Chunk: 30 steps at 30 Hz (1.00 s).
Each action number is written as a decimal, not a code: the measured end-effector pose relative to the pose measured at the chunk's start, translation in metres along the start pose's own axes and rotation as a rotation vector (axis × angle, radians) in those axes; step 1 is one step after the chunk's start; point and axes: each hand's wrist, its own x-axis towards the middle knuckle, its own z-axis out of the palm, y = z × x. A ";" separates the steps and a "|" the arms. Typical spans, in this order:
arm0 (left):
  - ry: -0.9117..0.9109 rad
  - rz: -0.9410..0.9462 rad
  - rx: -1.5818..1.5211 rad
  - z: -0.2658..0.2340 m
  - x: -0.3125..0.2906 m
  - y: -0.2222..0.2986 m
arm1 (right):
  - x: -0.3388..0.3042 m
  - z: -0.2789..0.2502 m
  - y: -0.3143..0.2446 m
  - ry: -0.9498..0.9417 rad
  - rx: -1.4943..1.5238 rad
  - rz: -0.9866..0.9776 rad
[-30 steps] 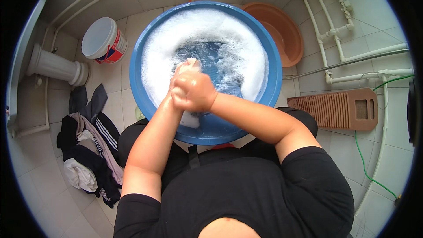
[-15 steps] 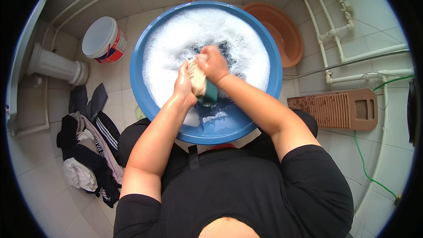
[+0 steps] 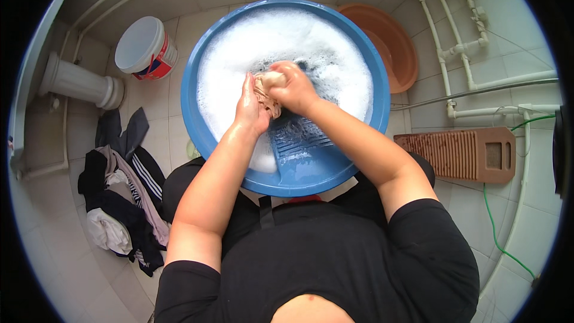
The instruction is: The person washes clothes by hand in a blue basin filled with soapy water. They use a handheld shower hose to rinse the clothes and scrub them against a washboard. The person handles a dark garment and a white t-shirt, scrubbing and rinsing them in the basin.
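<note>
A large blue washtub full of white suds stands between my knees, with a ribbed washboard surface moulded into its near side. Over the suds, my left hand and my right hand press a bunched beige wet cloth between them. My left hand cups it from the left, fingers pointing away from me. From the right, my right hand curls over the cloth's top. Its full shape is hidden by my hands.
Piled clothes lie on the tiled floor at left, near a white bucket and a white pedestal. Behind the tub at right sits an orange basin. A brown washboard, pipes and a green hose are at right.
The cloth has been bunched smaller between my hands; a dark green part hanging below it no longer shows. The ribbed washboard surface has come into sight. The whole view has shifted slightly.
</note>
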 end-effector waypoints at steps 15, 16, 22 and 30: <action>0.040 0.004 -0.033 -0.010 -0.007 -0.026 | -0.014 -0.002 -0.039 0.038 -0.057 0.048; 0.146 0.013 0.005 -0.009 -0.012 -0.026 | -0.018 -0.004 -0.050 -0.016 -0.157 -0.017; 0.110 0.047 0.029 -0.027 -0.001 -0.016 | -0.024 0.009 -0.052 -0.064 0.085 -0.029; -0.010 0.008 -0.014 -0.015 0.005 0.010 | 0.003 -0.025 0.035 -0.145 -0.627 0.049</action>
